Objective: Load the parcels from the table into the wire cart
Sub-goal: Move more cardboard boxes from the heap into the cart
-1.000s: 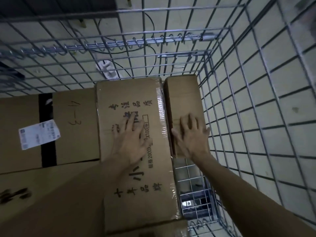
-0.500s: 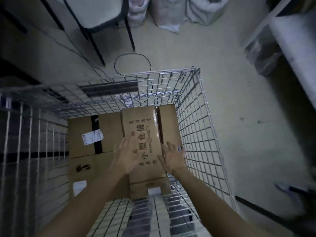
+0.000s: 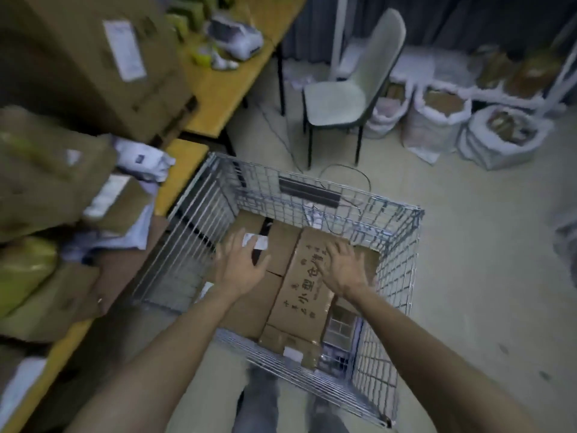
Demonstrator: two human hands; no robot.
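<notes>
Left hand [image 3: 240,267]: being held over wire cart [image 3: 401,276], fingers released.
Right hand [image 3: 343,271]: being held over printed parcel [image 3: 299,304], fingers released.

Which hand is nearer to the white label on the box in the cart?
Left. The left hand is just beside the white label; the right hand is over the printed box.

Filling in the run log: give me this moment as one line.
left hand: open, over labelled box | right hand: open, over printed box | cart: boxes inside | table: parcels on it
</notes>
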